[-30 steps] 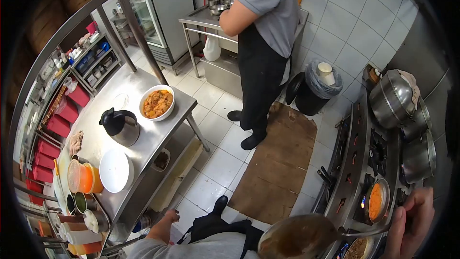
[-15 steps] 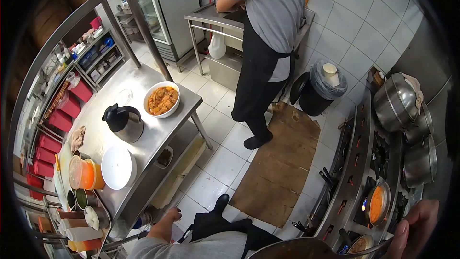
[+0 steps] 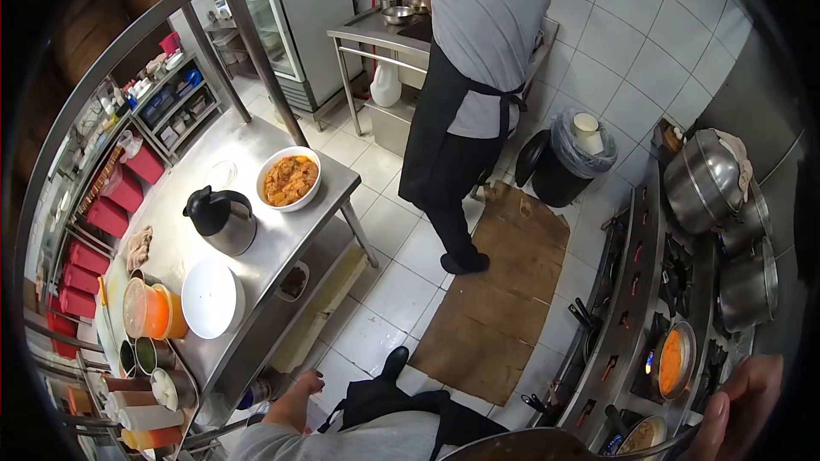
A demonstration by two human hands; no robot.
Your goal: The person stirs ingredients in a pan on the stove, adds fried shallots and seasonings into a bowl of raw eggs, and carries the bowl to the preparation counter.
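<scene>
My right hand (image 3: 736, 405), at the lower right edge beside the stove, is closed round the thin handle of a metal ladle or pan (image 3: 547, 444), whose bowl is cut off by the bottom edge. Close by, a pan of orange food (image 3: 671, 362) sits over a blue flame, and a second pan of pale brown food (image 3: 642, 435) is below it. My left hand (image 3: 311, 384) hangs low near the steel table (image 3: 282, 235); its fingers are small and hard to make out. That table bears a bowl of orange stew (image 3: 289, 178), a black-topped jug (image 3: 224, 220) and a white bowl (image 3: 212, 299).
A person in a black apron (image 3: 465, 111) stands at the steel sink counter (image 3: 376, 32), back turned. Brown cardboard (image 3: 495, 307) covers part of the tiled floor. A lined bin (image 3: 576, 154) is by the wall. Large pots (image 3: 745, 286) line the stove's back.
The ladle or pan in my right hand has dropped towards the bottom edge. The other person has turned further away and shifted their feet. The view has tilted slightly.
</scene>
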